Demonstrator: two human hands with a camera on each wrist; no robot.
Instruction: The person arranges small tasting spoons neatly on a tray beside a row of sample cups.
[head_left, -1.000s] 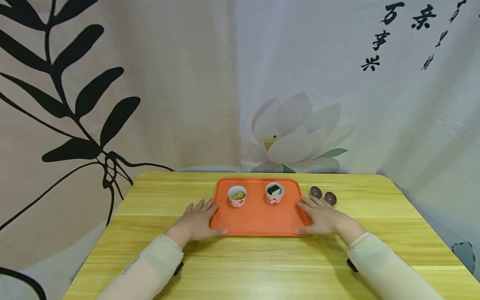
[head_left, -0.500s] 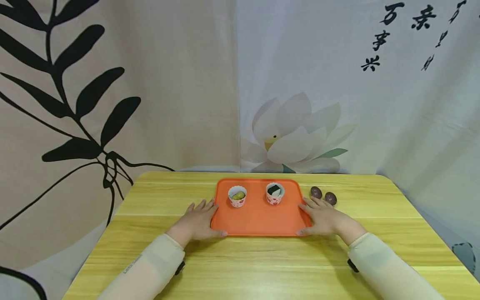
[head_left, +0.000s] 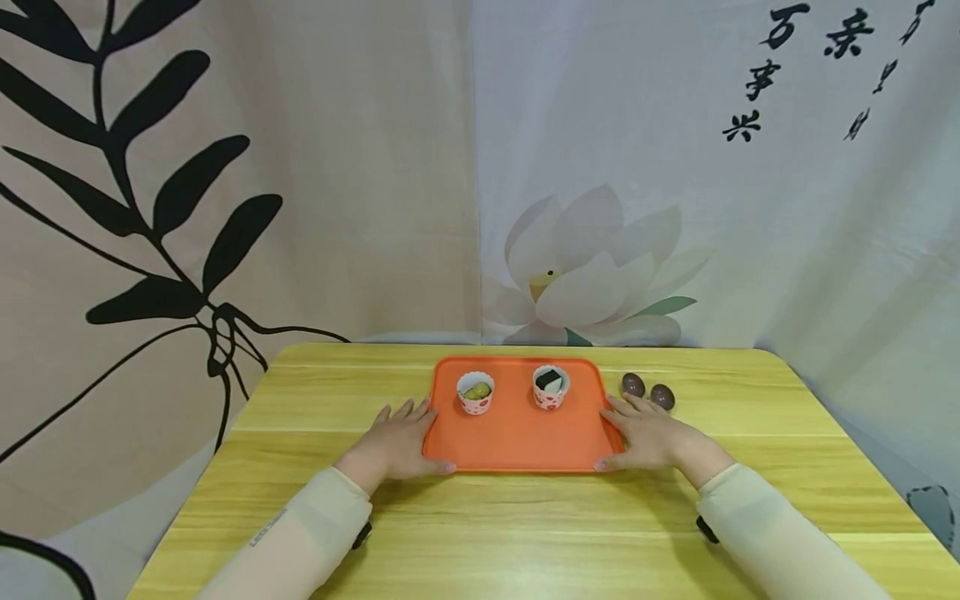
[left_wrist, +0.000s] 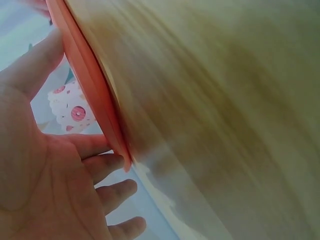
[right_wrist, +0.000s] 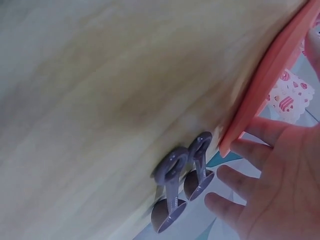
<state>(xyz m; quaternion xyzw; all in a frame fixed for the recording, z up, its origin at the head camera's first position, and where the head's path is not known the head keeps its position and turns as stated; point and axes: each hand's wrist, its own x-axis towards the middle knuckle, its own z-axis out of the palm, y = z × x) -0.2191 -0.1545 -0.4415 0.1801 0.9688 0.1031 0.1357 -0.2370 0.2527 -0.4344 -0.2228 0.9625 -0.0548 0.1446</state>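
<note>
An orange tray point(head_left: 525, 437) lies on the table in the head view. My left hand point(head_left: 393, 446) touches its left side with straight, spread fingers, the thumb at the near left corner. On the opposite side, my right hand point(head_left: 652, 437) touches the tray's right edge in the same way. Two patterned paper cups stand on the tray: the left cup point(head_left: 475, 407) holds something yellow-green, the right cup point(head_left: 549, 402) something black and white. Two brown measuring scoops, a left scoop point(right_wrist: 169, 215) and a right scoop point(right_wrist: 199, 186), lie just beyond my right fingers.
The wooden table point(head_left: 480, 533) reaches back to a hanging cloth point(head_left: 360, 167) printed with leaves, a lotus and black characters. Dark bands or devices show under both sleeve cuffs, such as the left sleeve point(head_left: 300, 533).
The fingertips of my right hand have drawn back slightly to the right along the tray's edge. Tray, cups and scoops stay in place.
</note>
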